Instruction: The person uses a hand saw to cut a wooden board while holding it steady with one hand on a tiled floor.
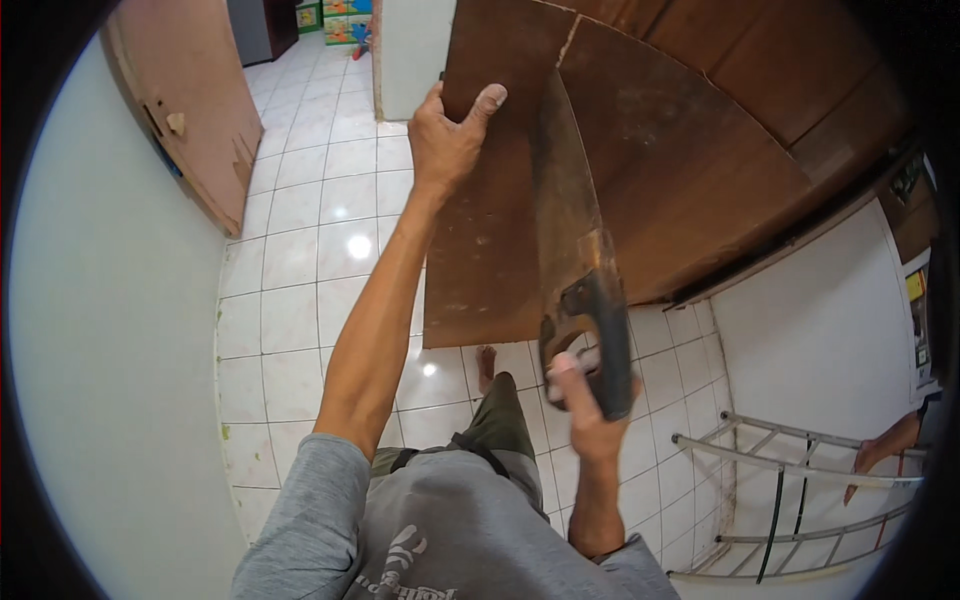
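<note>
A large brown wooden board [480, 250] lies across the middle and upper right of the head view. My left hand [447, 145] is closed on its left edge, thumb on top and fingers hidden beneath. My right hand [592, 415] grips the dark handle of a handsaw [567, 190], and it is slightly blurred. The saw's blade points away from me over the board. Its far end meets a pale, thin line [568, 42] running to the board's far edge. How deep the blade sits in the wood, I cannot tell.
At right, an aluminium ladder [790, 462] leans by the white wall, with another person's hand [868, 465] on it. A worn pinkish door [190, 110] stands at left. My foot [486, 368] is on the white tiled floor [300, 250] below the board. Colourful boxes [346, 22] stand far back.
</note>
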The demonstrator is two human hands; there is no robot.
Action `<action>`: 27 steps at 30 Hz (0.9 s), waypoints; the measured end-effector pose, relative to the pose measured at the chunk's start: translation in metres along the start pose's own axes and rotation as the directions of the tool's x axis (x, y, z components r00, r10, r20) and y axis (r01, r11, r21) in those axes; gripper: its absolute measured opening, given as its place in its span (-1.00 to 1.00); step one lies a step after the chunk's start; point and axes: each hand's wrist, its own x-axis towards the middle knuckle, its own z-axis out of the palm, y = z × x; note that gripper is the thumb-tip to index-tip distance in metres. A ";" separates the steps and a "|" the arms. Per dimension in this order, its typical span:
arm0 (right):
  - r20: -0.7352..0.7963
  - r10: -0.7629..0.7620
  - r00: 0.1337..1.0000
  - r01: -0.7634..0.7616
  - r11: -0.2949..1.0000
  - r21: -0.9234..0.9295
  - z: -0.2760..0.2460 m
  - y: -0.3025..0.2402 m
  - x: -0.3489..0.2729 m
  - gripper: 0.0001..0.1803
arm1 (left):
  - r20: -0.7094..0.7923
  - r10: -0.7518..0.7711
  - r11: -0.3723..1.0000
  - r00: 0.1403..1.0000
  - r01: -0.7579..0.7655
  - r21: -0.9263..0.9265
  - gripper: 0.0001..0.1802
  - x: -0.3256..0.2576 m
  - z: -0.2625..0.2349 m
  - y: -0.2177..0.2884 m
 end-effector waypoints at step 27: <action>-0.009 -0.257 0.966 0.252 0.955 -0.156 0.004 0.099 0.009 -0.90 | 0.007 -0.020 0.991 1.000 0.021 -0.132 -0.48 -0.009 0.004 0.011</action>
